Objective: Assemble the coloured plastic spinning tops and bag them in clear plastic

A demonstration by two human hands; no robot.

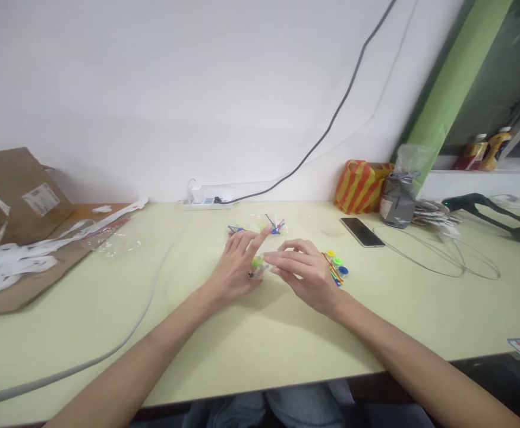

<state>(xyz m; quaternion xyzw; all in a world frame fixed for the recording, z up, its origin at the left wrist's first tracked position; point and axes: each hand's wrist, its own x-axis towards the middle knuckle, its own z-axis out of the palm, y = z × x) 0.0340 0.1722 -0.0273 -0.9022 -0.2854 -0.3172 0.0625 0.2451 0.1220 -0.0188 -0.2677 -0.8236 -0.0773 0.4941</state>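
My left hand and my right hand meet at the middle of a pale green table. Between their fingertips they pinch a small green plastic piece in clear wrapping. The left index finger points up and away. Just right of my right hand lie small coloured discs and sticks. Beyond my hands lies another cluster of coloured pieces in clear wrap.
A power strip with a dark cable sits at the wall. A phone, a striped orange bag and a grey pouch stand right. Cardboard, white strips and a grey cable lie left.
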